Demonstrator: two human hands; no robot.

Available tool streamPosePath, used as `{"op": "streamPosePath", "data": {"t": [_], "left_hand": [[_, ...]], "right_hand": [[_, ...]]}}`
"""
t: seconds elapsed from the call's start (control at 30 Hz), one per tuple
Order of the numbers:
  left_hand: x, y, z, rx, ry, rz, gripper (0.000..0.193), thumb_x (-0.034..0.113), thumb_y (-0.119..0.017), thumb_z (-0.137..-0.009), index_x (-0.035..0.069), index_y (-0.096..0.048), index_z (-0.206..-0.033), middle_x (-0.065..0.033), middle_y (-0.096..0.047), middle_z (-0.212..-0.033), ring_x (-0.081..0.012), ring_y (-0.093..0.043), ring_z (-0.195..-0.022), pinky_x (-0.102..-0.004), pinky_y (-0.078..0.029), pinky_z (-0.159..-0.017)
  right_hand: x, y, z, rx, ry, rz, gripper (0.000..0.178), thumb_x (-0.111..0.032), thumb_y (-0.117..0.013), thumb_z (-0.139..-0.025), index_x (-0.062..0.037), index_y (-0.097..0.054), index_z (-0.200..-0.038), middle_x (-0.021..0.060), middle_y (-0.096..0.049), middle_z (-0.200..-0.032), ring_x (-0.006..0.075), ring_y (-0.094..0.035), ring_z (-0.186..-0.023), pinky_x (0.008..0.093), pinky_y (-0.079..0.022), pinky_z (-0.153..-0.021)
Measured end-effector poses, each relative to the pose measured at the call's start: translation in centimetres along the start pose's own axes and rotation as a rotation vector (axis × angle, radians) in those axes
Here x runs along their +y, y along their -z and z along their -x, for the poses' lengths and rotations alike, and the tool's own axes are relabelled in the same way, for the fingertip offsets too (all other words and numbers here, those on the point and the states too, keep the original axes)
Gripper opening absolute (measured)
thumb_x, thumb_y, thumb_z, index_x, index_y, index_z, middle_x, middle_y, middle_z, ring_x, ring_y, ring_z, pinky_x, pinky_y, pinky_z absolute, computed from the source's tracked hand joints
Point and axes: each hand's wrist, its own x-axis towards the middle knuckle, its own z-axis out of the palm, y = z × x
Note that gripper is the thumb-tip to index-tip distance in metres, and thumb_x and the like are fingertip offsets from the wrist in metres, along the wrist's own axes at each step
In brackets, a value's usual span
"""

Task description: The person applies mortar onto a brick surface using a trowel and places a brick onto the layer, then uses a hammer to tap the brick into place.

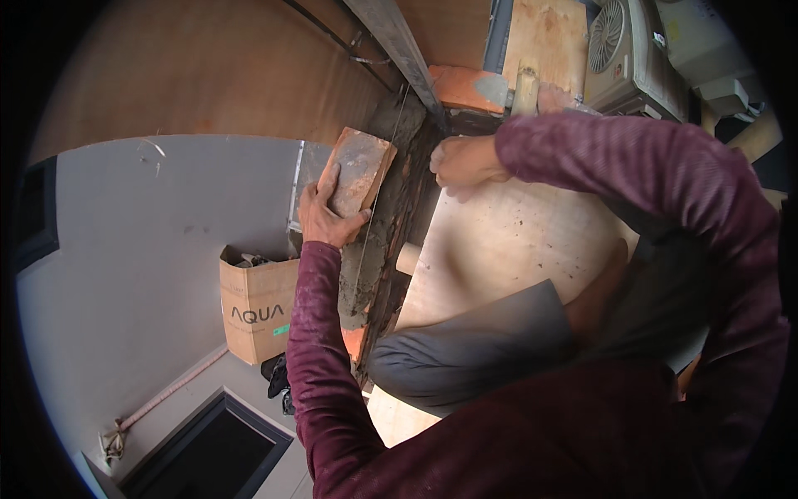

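Note:
My left hand (332, 212) grips an orange brick (359, 170), grey with mortar on its upper face, with fingers over the face and thumb at the lower edge. The brick is tilted over the left side of a narrow wall topped with wet grey mortar (363, 274). A thin string line (378, 204) runs along the mortar. Across the wall, my right hand (470, 162) is closed with curled fingers near the wooden board's far edge. What it may hold is hidden. Beyond it, an orange brick (465, 88) with a mortar patch lies near a short wooden handle (526, 90).
My bent leg (474, 341) rests on the wooden board (515, 241). A cardboard box (258, 308) stands below on the left. An outdoor fan unit (632, 54) is at the far right. A metal bar (395, 50) slants down to the wall beside a brown panel (208, 66).

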Motion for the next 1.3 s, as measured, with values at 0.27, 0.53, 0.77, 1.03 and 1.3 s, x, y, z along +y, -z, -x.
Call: {"op": "streamPosePath", "data": {"t": [0.27, 0.53, 0.77, 1.03, 1.3], "left_hand": [[2.3, -4.0, -4.0, -0.036, -0.073, 0.140, 0.097, 0.032, -0.086, -0.053, 0.012, -0.054, -0.142, -0.0207, -0.056, -0.118, -0.0360, -0.057, -0.111, -0.0425, -0.046, -0.100], [0.5, -5.7, -3.3, 0.002, -0.017, 0.152, 0.094, 0.038, -0.088, -0.055, 0.014, -0.056, -0.140, -0.0216, -0.052, -0.123, -0.0357, -0.052, -0.119, -0.0447, -0.045, -0.102], [2.2, -7.8, -5.9, 0.174, -0.110, 0.108, 0.085, 0.042, -0.089, -0.053, 0.015, -0.064, -0.130, -0.0204, -0.046, -0.124, -0.0368, -0.051, -0.117, -0.0461, -0.047, -0.099], [2.0, -9.9, -6.4, 0.249, -0.163, 0.118, 0.068, 0.040, -0.090, -0.055, 0.019, -0.074, -0.118, -0.0121, -0.053, -0.109, -0.0322, -0.054, -0.103, -0.0432, -0.046, -0.092], [2.6, -10.6, -7.6, 0.234, -0.174, 0.134, 0.064, 0.041, -0.089, -0.057, 0.023, -0.075, -0.117, -0.0081, -0.056, -0.116, -0.0311, -0.052, -0.105, -0.0432, -0.043, -0.093]], "right_hand": [[6.0, -0.6, -13.4, -0.355, 0.411, -1.010, 0.015, -0.027, -0.061, -0.096, -0.0152, -0.061, -0.105, 0.0068, -0.065, -0.095, 0.0265, -0.067, -0.081, 0.0479, -0.058, -0.078], [1.1, -9.5, -7.1, 0.390, 0.398, -0.952, 0.044, -0.018, -0.053, -0.100, -0.0158, -0.044, -0.144, 0.0101, -0.056, -0.132, 0.0243, -0.062, -0.111, 0.0428, -0.053, -0.096], [-3.2, -10.5, -1.8, 0.543, 0.554, -1.094, 0.058, 0.004, -0.040, -0.095, -0.0047, -0.034, -0.153, 0.0129, -0.058, -0.134, 0.0196, -0.062, -0.110, 0.0296, -0.052, -0.094], [-2.9, -10.3, -2.2, 0.698, 0.523, -0.970, 0.061, 0.007, -0.037, -0.089, -0.0014, -0.041, -0.149, 0.0203, -0.045, -0.149, 0.0233, -0.052, -0.128, 0.0276, -0.044, -0.104], [-3.1, -9.8, -2.6, 0.716, 0.662, -1.009, 0.061, 0.008, -0.041, -0.086, 0.0002, -0.045, -0.146, 0.0188, -0.055, -0.137, 0.0208, -0.061, -0.111, 0.0265, -0.051, -0.092]]}}
